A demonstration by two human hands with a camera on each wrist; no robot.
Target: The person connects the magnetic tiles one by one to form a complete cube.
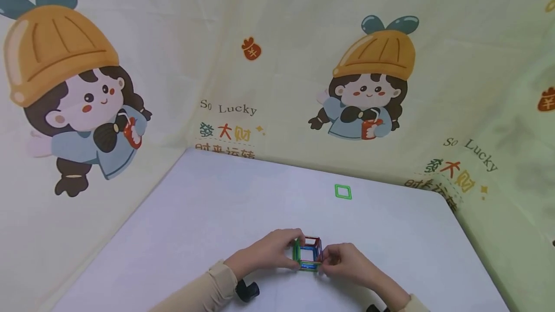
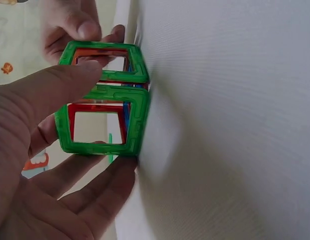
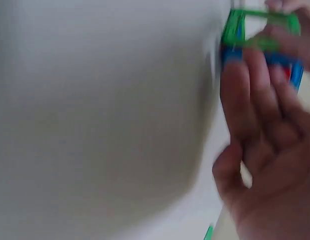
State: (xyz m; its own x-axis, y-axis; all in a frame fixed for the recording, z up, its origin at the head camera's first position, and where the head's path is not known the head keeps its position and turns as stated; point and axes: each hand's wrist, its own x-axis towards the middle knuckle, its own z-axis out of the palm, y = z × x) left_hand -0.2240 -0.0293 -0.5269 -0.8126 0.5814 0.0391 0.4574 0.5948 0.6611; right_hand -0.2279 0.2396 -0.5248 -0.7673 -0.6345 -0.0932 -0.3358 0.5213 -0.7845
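A box-like frame of see-through magnetic tiles (image 1: 308, 266) in green, red and blue stands on the white table. On its left side my left hand (image 1: 270, 252) grips it, the thumb lying across the green tiles (image 2: 105, 148) in the left wrist view and the other fingers reaching round the far side. At the near right corner my right hand (image 1: 347, 261) pinches the frame with its fingertips. Blur in the right wrist view partly hides how those fingers (image 3: 235, 95) meet the green and blue edges.
A single green square tile (image 1: 343, 198) lies flat toward the back of the white table (image 1: 243, 187). Patterned cloth (image 1: 286, 85) hangs behind and beside the table. A black object (image 1: 248, 292) sits by my left sleeve.
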